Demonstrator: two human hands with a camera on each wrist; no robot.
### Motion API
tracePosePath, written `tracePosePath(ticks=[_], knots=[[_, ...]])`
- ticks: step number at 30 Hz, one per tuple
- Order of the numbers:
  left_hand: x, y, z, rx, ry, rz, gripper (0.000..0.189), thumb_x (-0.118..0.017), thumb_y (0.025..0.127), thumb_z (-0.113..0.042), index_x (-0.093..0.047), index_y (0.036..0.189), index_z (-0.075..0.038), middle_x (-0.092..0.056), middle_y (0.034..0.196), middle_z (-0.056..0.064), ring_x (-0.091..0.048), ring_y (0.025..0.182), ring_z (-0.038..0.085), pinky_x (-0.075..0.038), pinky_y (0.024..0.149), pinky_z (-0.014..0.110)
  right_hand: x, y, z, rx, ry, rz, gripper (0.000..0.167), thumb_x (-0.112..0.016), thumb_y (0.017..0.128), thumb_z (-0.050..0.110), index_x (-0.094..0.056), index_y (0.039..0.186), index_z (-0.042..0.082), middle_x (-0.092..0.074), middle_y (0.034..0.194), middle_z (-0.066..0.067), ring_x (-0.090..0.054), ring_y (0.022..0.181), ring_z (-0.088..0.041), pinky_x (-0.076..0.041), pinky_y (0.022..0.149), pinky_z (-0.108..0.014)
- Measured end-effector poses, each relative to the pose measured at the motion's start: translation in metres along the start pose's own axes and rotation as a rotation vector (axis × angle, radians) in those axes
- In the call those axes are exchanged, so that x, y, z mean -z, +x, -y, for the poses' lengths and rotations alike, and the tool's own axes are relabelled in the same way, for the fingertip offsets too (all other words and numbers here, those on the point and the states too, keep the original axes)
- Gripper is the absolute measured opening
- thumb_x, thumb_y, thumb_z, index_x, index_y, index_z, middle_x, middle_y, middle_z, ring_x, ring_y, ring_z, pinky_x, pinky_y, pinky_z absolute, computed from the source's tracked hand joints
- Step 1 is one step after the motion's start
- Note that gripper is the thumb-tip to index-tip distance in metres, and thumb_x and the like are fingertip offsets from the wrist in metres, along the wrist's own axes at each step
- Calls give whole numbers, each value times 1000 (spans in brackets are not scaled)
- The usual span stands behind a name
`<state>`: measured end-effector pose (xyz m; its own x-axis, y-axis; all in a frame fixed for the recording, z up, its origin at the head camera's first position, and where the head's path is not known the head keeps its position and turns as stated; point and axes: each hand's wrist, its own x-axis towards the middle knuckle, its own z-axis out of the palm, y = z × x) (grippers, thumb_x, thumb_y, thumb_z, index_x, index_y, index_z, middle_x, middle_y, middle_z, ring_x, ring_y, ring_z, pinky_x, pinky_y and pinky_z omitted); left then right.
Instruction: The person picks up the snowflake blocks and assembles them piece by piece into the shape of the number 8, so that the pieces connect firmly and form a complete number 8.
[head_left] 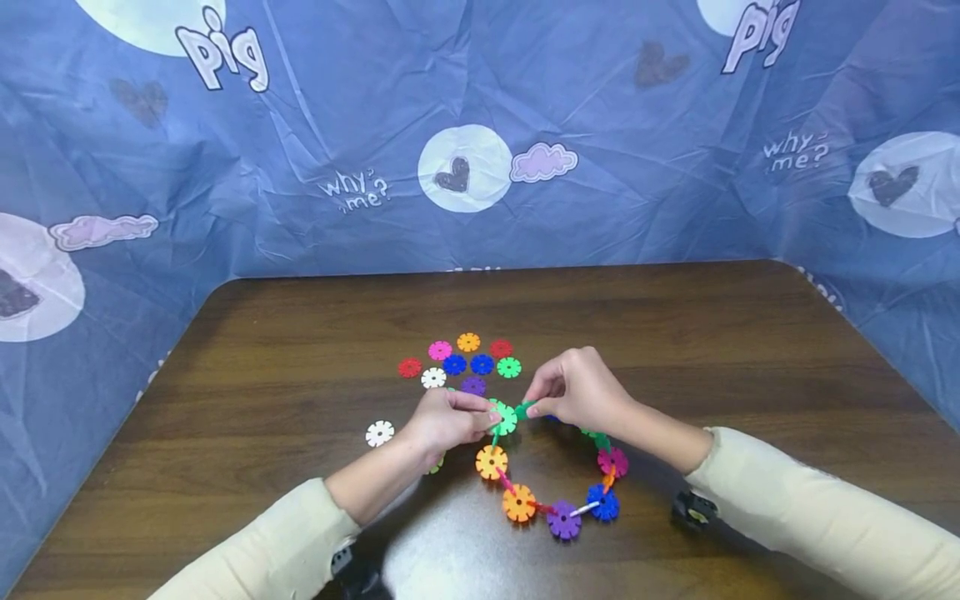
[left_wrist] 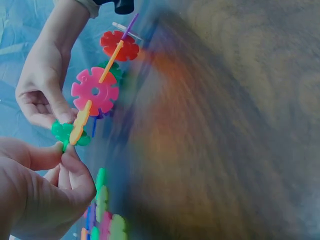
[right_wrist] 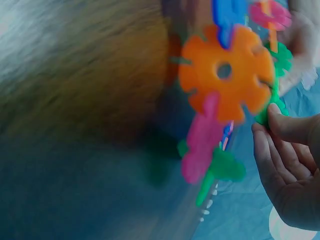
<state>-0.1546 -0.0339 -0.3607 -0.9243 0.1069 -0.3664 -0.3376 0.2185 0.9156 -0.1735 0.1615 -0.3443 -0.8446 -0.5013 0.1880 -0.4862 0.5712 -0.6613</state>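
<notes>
My left hand pinches a light green notched plastic disc between thumb and fingers. Just to its right, my right hand grips a darker green notched disc by thumb and fingertips. The two discs meet edge to edge; whether their slots are locked I cannot tell. From them a chain of slotted-together discs curves toward me, with an orange disc, a purple disc, a blue disc and a pink disc. Part of the chain is hidden behind my right hand.
Beyond my left hand lie loose discs, among them a red disc, a pink disc and a white disc. Another white disc lies left of that hand. The brown table ends at a blue printed cloth.
</notes>
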Motion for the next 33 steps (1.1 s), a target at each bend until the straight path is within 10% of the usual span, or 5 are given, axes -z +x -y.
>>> tracePosePath(ticks=[20,27,33], knots=[[0,7,-14,19,-19,-1,17,-69,84,0,-72,98,8,-63,63,-3,-52,57,5,-44,55,16,1,7,5,144,-78,-84,5,-81,74,9,-76,74,11,-75,76,-2,-68,67,-9,-55,59,-17],[2,10,-9,74,-36,43,20,-67,85,-1,-70,104,8,-62,62,-3,-51,56,5,-42,55,15,20,18,-10,-53,75,124,27,-82,76,17,-74,98,4,-76,97,-12,-73,84,-19,-60,74,-25],[-1,13,-10,92,-29,45,20,-65,86,1,-70,104,7,-63,63,-2,-52,56,6,-44,55,14,40,21,-38,-415,137,340,33,-60,95,25,-66,118,2,-70,116,-15,-67,106,-25,-57,90,-37]])
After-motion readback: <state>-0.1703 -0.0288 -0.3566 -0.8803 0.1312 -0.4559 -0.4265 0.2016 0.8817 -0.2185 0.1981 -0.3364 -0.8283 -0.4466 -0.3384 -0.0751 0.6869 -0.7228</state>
